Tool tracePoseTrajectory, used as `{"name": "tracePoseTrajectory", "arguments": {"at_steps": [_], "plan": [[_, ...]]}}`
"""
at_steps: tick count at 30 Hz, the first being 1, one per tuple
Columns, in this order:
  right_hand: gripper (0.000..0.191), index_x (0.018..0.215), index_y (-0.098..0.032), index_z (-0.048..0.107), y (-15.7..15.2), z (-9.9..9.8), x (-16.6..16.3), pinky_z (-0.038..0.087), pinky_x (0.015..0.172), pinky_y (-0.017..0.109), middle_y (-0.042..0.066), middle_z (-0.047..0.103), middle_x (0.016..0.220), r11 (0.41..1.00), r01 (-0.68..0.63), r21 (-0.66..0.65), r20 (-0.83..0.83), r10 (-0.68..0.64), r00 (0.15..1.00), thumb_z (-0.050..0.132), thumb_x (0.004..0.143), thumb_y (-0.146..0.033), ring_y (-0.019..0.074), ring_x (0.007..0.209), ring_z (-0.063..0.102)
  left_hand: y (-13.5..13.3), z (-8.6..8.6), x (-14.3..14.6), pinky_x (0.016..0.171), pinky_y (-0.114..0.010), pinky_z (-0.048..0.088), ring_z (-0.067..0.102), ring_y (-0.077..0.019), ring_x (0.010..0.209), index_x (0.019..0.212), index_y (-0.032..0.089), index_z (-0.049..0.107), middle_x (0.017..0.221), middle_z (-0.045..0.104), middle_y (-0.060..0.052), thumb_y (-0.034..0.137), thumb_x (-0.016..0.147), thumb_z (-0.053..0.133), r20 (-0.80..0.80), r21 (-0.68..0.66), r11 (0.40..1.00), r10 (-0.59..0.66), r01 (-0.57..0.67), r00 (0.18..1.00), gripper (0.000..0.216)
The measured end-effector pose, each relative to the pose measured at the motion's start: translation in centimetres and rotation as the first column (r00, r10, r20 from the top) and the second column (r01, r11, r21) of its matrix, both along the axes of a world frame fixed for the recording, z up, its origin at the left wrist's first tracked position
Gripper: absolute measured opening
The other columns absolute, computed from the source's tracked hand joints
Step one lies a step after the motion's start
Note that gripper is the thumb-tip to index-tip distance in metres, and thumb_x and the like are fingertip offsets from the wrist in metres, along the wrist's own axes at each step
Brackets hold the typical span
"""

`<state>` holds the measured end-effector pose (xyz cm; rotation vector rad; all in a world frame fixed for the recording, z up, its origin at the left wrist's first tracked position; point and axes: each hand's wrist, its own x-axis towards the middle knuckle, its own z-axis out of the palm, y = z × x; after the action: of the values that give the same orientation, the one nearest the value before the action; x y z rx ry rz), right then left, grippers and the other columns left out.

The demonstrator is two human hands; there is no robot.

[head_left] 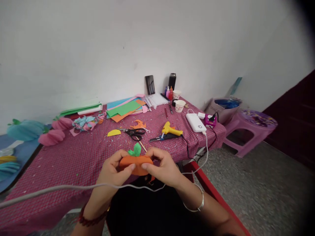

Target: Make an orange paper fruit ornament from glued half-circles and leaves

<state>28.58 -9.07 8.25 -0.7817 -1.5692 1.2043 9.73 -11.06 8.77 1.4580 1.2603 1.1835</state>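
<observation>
Both my hands hold an orange paper fruit (136, 163) topped with a green paper leaf (135, 150), just above the near edge of the table. My left hand (113, 171) grips its left side, fingers curled round it. My right hand (163, 168) pinches its right side between thumb and fingers. A grey cable (73, 187) runs across in front of my wrists.
The table has a pink checked cloth (81, 154) with black scissors (135, 133), a yellow glue gun (171, 129), a white power bank (196, 122), coloured paper sheets (124, 108), cups (179, 105) and bottles. Pink and teal paper fruits (51, 136) lie at the left. A purple stool (249, 126) stands at the right.
</observation>
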Motion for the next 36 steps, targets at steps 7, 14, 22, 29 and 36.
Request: {"name": "tracePoseTrajectory", "arguments": {"at_steps": [7, 14, 22, 29, 36], "plan": [[0.019, 0.064, -0.019, 0.052, 0.1, -0.2, -0.3, 0.036, 0.06, 0.025, -0.004, 0.05, 0.065, 0.985, 0.053, 0.164, 0.012, -0.056, 0.998, 0.062, 0.079, -0.02, 0.0117, 0.062, 0.046, 0.0, -0.2, 0.6, 0.064, -0.025, 0.045, 0.056, -0.0143, 0.068, 0.076, 0.018, 0.07, 0.075, 0.063, 0.0, 0.022, 0.071, 0.075, 0.07, 0.002, 0.999, 0.032, -0.032, 0.997, 0.008], [0.011, 0.073, -0.019, 0.058, 0.0, -0.3, -0.5, 0.039, 0.063, 0.026, -0.002, 0.054, 0.071, 0.981, 0.032, 0.192, 0.029, -0.038, 0.999, 0.06, 0.083, -0.022, 0.013, 0.067, 0.05, -0.6, 0.2, 1.2, 0.058, -0.023, 0.044, 0.055, -0.0132, 0.065, 0.073, 0.018, 0.07, 0.072, 0.061, 0.001, 0.025, 0.073, 0.076, 0.017, 0.07, 0.991, 0.115, -0.116, 0.993, 0.009], [0.02, 0.067, -0.018, 0.061, 0.2, -1.0, -0.9, 0.041, 0.062, 0.026, -0.002, 0.057, 0.066, 0.977, 0.073, 0.203, -0.012, -0.072, 0.997, 0.063, 0.085, -0.027, 0.0131, 0.064, 0.053, 0.1, 0.5, 0.8, 0.053, -0.024, 0.045, 0.057, -0.0146, 0.059, 0.073, 0.018, 0.073, 0.066, 0.064, -0.001, 0.028, 0.073, 0.073, -0.107, 0.049, 0.998, 0.037, -0.032, 0.994, 0.01], [0.015, 0.083, -0.017, 0.065, 3.2, -0.7, -0.7, 0.046, 0.064, 0.022, -0.001, 0.065, 0.075, 0.943, -0.145, 0.301, 0.389, 0.018, 0.921, 0.057, 0.092, -0.025, 0.0115, 0.069, 0.06, 0.4, -0.6, -0.8, 0.053, -0.026, 0.051, 0.062, -0.0162, 0.057, 0.07, 0.016, 0.072, 0.065, 0.068, -0.002, 0.027, 0.066, 0.079, 0.128, -0.071, 0.983, 0.177, -0.169, 0.976, 0.013], [0.029, 0.118, -0.011, 0.06, 13.8, -1.9, -2.9, 0.044, 0.093, 0.034, 0.015, 0.065, 0.116, 0.937, -0.145, 0.318, 0.786, -0.175, 0.592, 0.056, 0.09, -0.014, 0.0226, 0.107, 0.06, 1.6, 0.5, -3.6, 0.058, -0.031, 0.057, 0.064, -0.0145, 0.054, 0.065, 0.019, 0.061, 0.062, 0.067, 0.003, 0.024, 0.057, 0.084, 0.449, -0.183, 0.915, 0.404, -0.36, 0.797, 0.025]]}}
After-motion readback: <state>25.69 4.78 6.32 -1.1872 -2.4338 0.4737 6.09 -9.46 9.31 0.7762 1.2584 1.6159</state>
